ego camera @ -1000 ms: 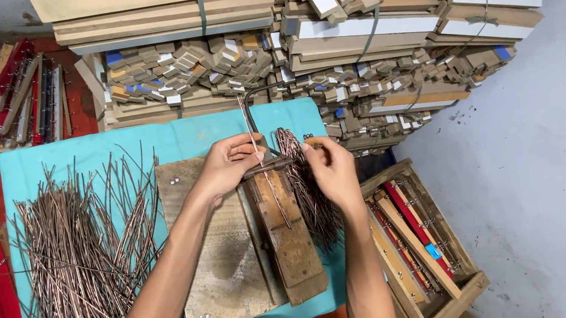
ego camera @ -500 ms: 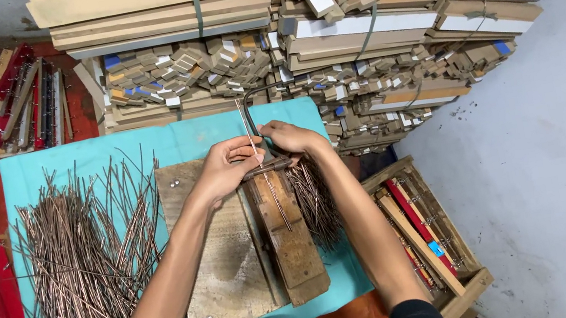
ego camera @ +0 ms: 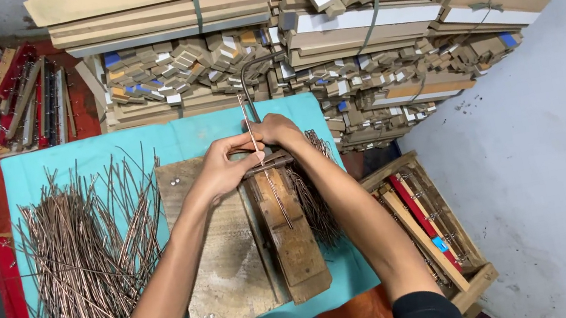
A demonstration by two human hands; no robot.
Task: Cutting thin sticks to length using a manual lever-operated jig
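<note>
Your left hand [ego camera: 220, 173] and right hand [ego camera: 277, 131] both pinch one rod [ego camera: 255, 144] upright over the jig [ego camera: 287, 227] mid-bench; if your fingers relax it could skid into the right-hand pile [ego camera: 315, 192].

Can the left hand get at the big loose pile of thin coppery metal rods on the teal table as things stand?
Probably yes: the pile of thin coppery rods lies open beside the left hand, nothing between, though it now pinches a rod.
</note>
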